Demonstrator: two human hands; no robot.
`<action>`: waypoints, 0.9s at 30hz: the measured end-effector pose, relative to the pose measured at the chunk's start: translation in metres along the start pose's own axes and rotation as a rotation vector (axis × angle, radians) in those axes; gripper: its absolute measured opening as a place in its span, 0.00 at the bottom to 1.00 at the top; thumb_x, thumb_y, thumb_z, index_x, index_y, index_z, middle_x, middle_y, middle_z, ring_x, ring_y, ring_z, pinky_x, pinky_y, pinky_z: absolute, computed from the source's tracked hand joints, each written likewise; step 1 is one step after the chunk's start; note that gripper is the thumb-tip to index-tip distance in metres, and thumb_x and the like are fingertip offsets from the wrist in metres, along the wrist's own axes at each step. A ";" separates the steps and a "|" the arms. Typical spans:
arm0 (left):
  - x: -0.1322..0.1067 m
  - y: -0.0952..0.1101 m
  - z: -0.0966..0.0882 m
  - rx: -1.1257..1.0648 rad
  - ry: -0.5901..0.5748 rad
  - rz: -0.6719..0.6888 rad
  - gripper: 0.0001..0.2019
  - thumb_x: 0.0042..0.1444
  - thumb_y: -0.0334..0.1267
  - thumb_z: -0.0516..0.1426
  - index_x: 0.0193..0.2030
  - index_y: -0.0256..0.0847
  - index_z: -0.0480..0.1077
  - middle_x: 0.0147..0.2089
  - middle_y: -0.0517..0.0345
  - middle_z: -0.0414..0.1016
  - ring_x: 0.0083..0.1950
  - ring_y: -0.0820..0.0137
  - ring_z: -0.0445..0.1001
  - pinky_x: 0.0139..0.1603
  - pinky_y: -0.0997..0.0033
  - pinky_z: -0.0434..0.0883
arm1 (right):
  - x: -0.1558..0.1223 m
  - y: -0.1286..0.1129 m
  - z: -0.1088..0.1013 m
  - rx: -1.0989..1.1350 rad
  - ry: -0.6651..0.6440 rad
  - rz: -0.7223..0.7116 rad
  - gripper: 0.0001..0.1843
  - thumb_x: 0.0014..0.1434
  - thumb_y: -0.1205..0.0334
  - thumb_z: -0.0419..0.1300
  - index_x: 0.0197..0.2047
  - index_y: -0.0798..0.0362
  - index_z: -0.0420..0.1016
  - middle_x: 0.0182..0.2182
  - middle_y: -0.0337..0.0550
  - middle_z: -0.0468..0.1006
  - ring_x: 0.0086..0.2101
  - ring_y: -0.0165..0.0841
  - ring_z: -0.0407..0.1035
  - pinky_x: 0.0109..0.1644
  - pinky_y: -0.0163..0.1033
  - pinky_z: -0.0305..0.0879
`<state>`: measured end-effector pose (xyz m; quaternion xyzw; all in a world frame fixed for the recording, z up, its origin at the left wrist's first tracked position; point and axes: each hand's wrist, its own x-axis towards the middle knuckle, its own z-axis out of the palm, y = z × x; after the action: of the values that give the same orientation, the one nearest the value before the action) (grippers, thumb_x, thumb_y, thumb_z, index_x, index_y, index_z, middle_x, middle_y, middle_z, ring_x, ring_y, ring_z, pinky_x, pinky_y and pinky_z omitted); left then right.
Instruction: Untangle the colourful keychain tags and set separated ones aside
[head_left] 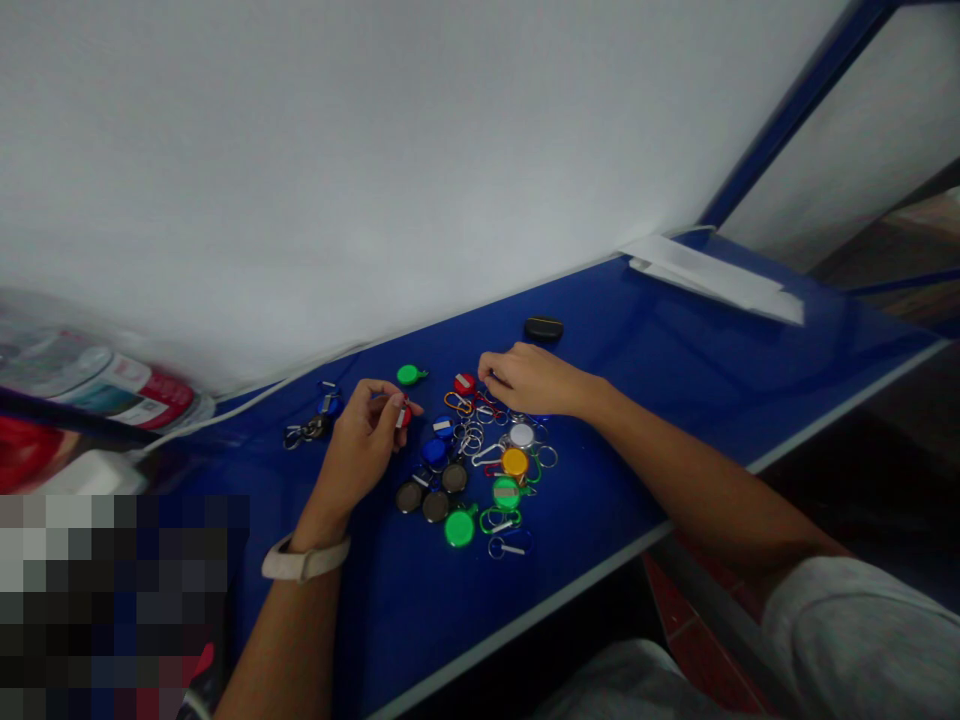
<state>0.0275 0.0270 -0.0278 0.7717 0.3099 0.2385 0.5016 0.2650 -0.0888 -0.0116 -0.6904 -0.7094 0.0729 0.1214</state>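
Observation:
My left hand [367, 430] pinches a red badge reel [403, 416] between thumb and fingers, a little above the table. My right hand [525, 375] is closed over the back of the pile, thumb and fingertips together; whatever is between them is hidden. Just left of its fingertips lies another red badge reel [464, 384], with an orange carabiner [458, 403] below it. Between my hands and nearer to me are blue [434, 453], dark grey [436, 506], yellow [514, 462], white [522, 435] and green badge reels [460, 528], mixed with carabiners and key rings.
Left of my left hand sits a small group of blue and dark reels [319, 418]. A lone green reel [407, 375] lies behind. Farther back are a black case [544, 329] and white papers [712, 280]. A cable [247, 408] and a wrapped bottle pack [112, 385] are at left.

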 end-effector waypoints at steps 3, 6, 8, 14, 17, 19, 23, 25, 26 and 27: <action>0.000 -0.001 -0.001 0.030 -0.005 0.015 0.13 0.67 0.49 0.55 0.44 0.40 0.65 0.37 0.56 0.78 0.26 0.74 0.70 0.27 0.74 0.68 | -0.001 0.005 -0.005 0.022 -0.029 0.005 0.12 0.66 0.65 0.53 0.44 0.57 0.78 0.29 0.45 0.78 0.28 0.31 0.65 0.34 0.38 0.51; 0.001 -0.002 -0.002 0.085 -0.017 0.049 0.13 0.68 0.47 0.54 0.45 0.39 0.68 0.34 0.58 0.75 0.27 0.74 0.71 0.28 0.74 0.68 | -0.002 0.008 -0.007 0.058 -0.062 -0.005 0.10 0.64 0.65 0.56 0.42 0.56 0.79 0.29 0.43 0.78 0.28 0.30 0.66 0.34 0.37 0.52; 0.001 -0.001 -0.002 0.102 -0.021 0.058 0.13 0.68 0.47 0.53 0.46 0.39 0.70 0.33 0.59 0.74 0.27 0.73 0.71 0.29 0.73 0.69 | -0.002 0.009 -0.007 0.076 -0.092 -0.012 0.09 0.63 0.65 0.58 0.42 0.55 0.79 0.29 0.43 0.79 0.28 0.30 0.67 0.34 0.37 0.52; 0.001 0.000 -0.001 0.068 -0.035 0.040 0.13 0.64 0.46 0.58 0.47 0.38 0.70 0.37 0.56 0.75 0.30 0.72 0.73 0.32 0.71 0.71 | -0.002 0.006 -0.007 0.064 -0.120 -0.011 0.06 0.62 0.68 0.58 0.41 0.56 0.77 0.28 0.41 0.77 0.28 0.29 0.65 0.34 0.36 0.52; 0.000 -0.001 -0.001 0.064 -0.053 0.039 0.14 0.63 0.45 0.59 0.48 0.38 0.70 0.40 0.55 0.76 0.32 0.71 0.74 0.34 0.70 0.73 | -0.002 0.005 -0.006 0.070 -0.134 -0.018 0.06 0.62 0.70 0.57 0.38 0.56 0.76 0.28 0.41 0.76 0.27 0.29 0.65 0.34 0.36 0.51; 0.000 -0.002 -0.001 0.063 -0.059 0.036 0.14 0.63 0.45 0.59 0.49 0.38 0.70 0.41 0.54 0.76 0.32 0.72 0.74 0.35 0.70 0.73 | -0.003 0.003 -0.007 0.060 -0.150 -0.022 0.06 0.62 0.71 0.56 0.37 0.56 0.75 0.28 0.41 0.75 0.27 0.29 0.63 0.33 0.37 0.51; 0.000 -0.001 -0.002 0.065 -0.064 0.038 0.14 0.62 0.45 0.60 0.49 0.38 0.70 0.40 0.54 0.77 0.32 0.71 0.74 0.35 0.70 0.73 | -0.003 0.000 -0.008 0.002 -0.161 -0.043 0.07 0.63 0.70 0.55 0.37 0.57 0.75 0.26 0.42 0.74 0.27 0.29 0.61 0.34 0.38 0.50; 0.000 0.001 -0.002 0.079 -0.060 0.035 0.15 0.61 0.46 0.60 0.49 0.38 0.71 0.40 0.54 0.77 0.32 0.71 0.74 0.34 0.69 0.73 | -0.004 -0.001 -0.009 -0.017 -0.156 -0.043 0.08 0.64 0.70 0.55 0.37 0.57 0.75 0.27 0.43 0.74 0.27 0.30 0.61 0.34 0.38 0.50; -0.001 0.002 -0.002 0.092 -0.058 0.030 0.16 0.61 0.46 0.60 0.49 0.37 0.71 0.39 0.54 0.77 0.32 0.70 0.74 0.34 0.69 0.73 | -0.004 -0.001 -0.009 -0.022 -0.156 -0.040 0.08 0.64 0.69 0.55 0.37 0.58 0.75 0.27 0.43 0.74 0.27 0.30 0.61 0.34 0.38 0.50; -0.001 0.003 -0.002 0.111 -0.057 0.024 0.17 0.61 0.47 0.60 0.51 0.37 0.72 0.39 0.54 0.77 0.32 0.70 0.74 0.34 0.69 0.72 | -0.004 -0.001 -0.009 -0.026 -0.155 -0.037 0.08 0.64 0.69 0.55 0.37 0.58 0.75 0.27 0.43 0.74 0.26 0.30 0.61 0.34 0.38 0.50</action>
<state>0.0262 0.0270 -0.0242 0.8085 0.2988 0.2048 0.4638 0.2667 -0.0930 -0.0032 -0.6710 -0.7302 0.1147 0.0582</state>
